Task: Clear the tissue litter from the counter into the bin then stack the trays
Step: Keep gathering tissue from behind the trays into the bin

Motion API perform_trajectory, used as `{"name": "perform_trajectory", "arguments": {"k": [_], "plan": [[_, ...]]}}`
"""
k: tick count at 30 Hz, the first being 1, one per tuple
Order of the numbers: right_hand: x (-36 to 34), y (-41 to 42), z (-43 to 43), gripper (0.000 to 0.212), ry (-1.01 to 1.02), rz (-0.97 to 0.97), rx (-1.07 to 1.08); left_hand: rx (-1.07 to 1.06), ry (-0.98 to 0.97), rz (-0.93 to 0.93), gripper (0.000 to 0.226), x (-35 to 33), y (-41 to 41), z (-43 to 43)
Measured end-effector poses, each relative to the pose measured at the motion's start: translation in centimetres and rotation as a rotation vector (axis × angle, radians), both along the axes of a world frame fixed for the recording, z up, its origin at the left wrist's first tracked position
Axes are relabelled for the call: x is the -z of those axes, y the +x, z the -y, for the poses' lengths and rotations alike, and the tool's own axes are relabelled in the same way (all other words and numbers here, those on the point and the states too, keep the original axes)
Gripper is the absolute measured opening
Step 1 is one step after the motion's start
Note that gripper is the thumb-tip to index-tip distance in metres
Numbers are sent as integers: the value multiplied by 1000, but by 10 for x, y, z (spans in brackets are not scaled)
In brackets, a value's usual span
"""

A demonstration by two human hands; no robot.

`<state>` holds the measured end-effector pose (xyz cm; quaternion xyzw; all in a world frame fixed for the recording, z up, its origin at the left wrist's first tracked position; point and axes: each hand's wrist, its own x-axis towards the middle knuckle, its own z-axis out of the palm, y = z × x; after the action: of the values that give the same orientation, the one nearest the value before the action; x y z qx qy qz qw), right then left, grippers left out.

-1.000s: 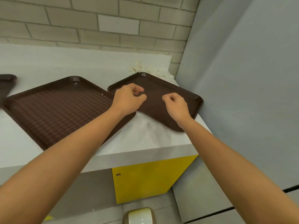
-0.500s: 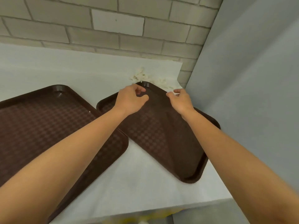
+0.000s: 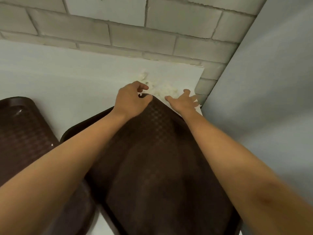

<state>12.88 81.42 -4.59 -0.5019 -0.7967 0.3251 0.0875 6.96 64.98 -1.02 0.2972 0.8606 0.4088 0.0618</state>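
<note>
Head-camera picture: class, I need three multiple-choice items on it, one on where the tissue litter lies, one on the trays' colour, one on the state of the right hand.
1. Where is the tissue litter?
A. In the counter's far right corner, by the brick wall
B. Piled on the left tray
C. On the floor

2. What colour are the trays?
A. Yellow
B. Dark brown
C. White

3. What is the right hand doing?
A. Closed around a cup
B. Flat on the left tray
C. Open, fingers spread, at the litter

Key:
1 A, the scraps lie on the counter just beyond the near tray.
2 B, this tray and the left tray are both dark brown.
3 C, its fingers are splayed and hold nothing.
</note>
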Motion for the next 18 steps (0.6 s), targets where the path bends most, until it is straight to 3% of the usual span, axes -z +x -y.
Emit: {"name": "perform_trajectory", "arguments": {"k": [5, 10, 18], "plan": [[19, -30, -3, 88, 118, 67, -89, -48, -38, -22, 39, 14, -24, -17], [21, -41, -12, 59, 309, 61, -239, -104, -50, -33, 45, 22, -41, -24], [28, -48, -30, 37, 346, 115, -381, -98, -89, -45, 53, 35, -64, -36]]}}
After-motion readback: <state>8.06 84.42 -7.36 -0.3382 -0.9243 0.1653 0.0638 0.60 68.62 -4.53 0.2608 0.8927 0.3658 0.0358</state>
